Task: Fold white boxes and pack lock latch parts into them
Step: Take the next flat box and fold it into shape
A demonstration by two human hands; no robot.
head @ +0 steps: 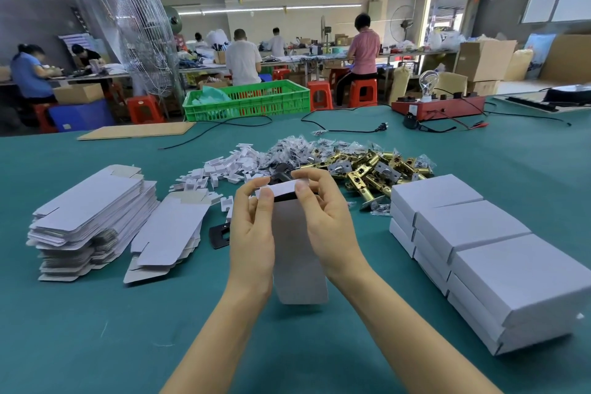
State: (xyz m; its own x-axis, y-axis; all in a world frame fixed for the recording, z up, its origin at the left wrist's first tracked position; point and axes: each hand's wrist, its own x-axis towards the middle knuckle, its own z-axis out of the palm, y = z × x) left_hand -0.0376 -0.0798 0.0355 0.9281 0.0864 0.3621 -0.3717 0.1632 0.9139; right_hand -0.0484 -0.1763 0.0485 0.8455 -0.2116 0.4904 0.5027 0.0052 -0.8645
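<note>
At the near left of the green felt-covered table point(96, 345) stands a tall stack of flat, unfolded white cardboard box blanks point(92, 217), and just to its right lies a smaller, looser heap of the same blanks point(169, 233). Beyond them, toward the middle, small white cardboard inserts point(224, 166) lie scattered. A flat black metal plate with a rectangular cut-out point(220, 235) lies on the felt just left of the left wrist.

In the centre, the left hand point(252, 233) and the right hand point(323, 221) hold one partly folded white box point(299, 265) upright above the table. Both hands have thumb and fingers curled round its upper end, pinching the top flap, where a dark part shows at the opening. The box's lower flap hangs free toward the person.

Behind the hands, further right, lies a pile of brass-coloured lock latch parts point(374, 169), with small clear bags of screws point(297, 150) beside and behind it. At the near right, closed white boxes point(479, 243) are stacked in neat rows.

The thin card is probably light and creases easily, so it is best held by the folded edges and corners, not the broad panels, which would likely buckle. The latches look heavy and hard-edged; with one inside, the box would want support from beneath as the flap is tucked.
</note>
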